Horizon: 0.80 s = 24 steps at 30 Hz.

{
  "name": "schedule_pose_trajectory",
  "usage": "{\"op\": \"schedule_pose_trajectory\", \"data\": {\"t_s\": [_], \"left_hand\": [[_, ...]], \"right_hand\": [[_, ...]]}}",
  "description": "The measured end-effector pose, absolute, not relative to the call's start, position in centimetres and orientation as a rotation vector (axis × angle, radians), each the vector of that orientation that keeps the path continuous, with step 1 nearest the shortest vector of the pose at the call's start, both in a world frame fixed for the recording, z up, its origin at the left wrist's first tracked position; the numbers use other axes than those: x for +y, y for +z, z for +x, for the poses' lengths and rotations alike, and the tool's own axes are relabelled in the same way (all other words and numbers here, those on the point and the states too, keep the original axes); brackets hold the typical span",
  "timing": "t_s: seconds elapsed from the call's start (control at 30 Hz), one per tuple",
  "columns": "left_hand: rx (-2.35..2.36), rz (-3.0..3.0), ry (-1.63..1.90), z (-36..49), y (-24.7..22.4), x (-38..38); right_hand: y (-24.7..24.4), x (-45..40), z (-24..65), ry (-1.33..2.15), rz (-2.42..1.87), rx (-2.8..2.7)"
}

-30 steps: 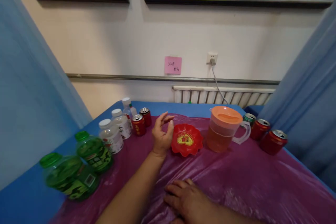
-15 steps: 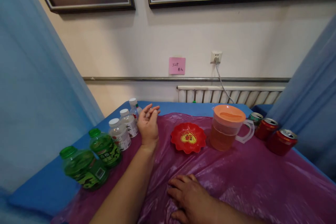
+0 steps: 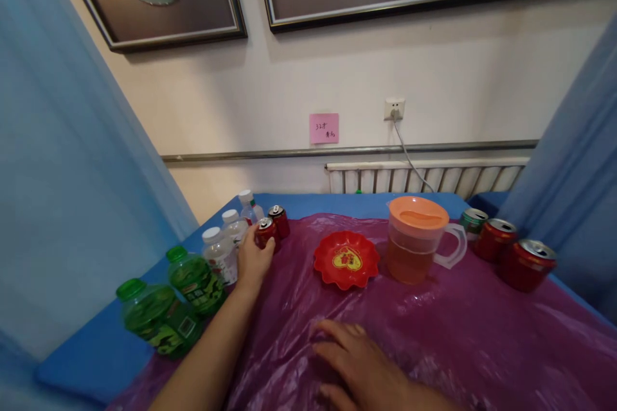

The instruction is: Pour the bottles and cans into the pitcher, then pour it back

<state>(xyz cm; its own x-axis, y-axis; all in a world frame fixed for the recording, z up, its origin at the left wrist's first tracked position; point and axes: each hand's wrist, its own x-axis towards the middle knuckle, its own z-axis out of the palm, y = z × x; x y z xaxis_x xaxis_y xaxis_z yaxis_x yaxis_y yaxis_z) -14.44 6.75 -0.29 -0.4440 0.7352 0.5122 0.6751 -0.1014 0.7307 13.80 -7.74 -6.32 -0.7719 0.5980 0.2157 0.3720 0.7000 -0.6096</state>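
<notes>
My left hand (image 3: 255,260) is wrapped round a small red can (image 3: 267,230), its thumb on the near side. The can stands upright on the table, and part of it is hidden by my fingers. Right behind it is another red can (image 3: 278,221). My right hand (image 3: 359,366) lies with spread fingers on the purple plastic sheet (image 3: 434,327), holding nothing. Beyond it sits a red scalloped plate (image 3: 325,260) with a yellow heart print. To the plate's right stands a clear pitcher (image 3: 409,263) with an orange lid and amber liquid inside.
Two green bottles (image 3: 161,321) and several white-capped bottles (image 3: 220,255) line the left side. On the right are a green can (image 3: 473,221) and two red cans (image 3: 526,266). A radiator (image 3: 434,178) and wall stand behind; blue curtains (image 3: 72,160) hang at both sides.
My left hand has moved down and left and closed round a red can, uncovering two red cans it had hidden. My right hand stays on the sheet, fingers slightly more spread.
</notes>
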Motion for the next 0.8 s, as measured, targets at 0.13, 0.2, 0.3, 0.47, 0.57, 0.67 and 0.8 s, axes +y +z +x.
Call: {"op": "schedule_pose_trajectory", "data": {"t_s": [0.13,0.2,0.3,0.47,0.57,0.67,0.8], "left_hand": [[2.236,1.860,1.368,-14.3,0.2,9.0],[2.312,1.927,1.231,-14.3,0.4,10.1],[2.414,1.985,1.028,-14.6,0.6,11.6],[2.527,2.021,0.761,-15.3,0.7,12.7],[2.561,2.041,0.664,-15.4,0.7,12.8],[2.566,2.082,0.607,-15.1,0.7,12.5],[2.524,2.166,0.579,-14.5,1.8,11.3]], "right_hand": [[-6.6,-7.5,15.2,0.834,-0.715,-2.454],[-6.8,-7.4,15.8,0.892,-0.704,-2.434],[-6.9,-7.3,16.4,0.957,-0.651,-2.413],[-6.1,-7.1,17.3,0.973,-0.633,-2.337],[-5.7,-7.1,17.7,0.961,-0.656,-2.311],[-5.5,-7.1,17.9,0.950,-0.661,-2.291],[-5.4,-7.6,18.3,0.921,-0.682,-2.262]]}}
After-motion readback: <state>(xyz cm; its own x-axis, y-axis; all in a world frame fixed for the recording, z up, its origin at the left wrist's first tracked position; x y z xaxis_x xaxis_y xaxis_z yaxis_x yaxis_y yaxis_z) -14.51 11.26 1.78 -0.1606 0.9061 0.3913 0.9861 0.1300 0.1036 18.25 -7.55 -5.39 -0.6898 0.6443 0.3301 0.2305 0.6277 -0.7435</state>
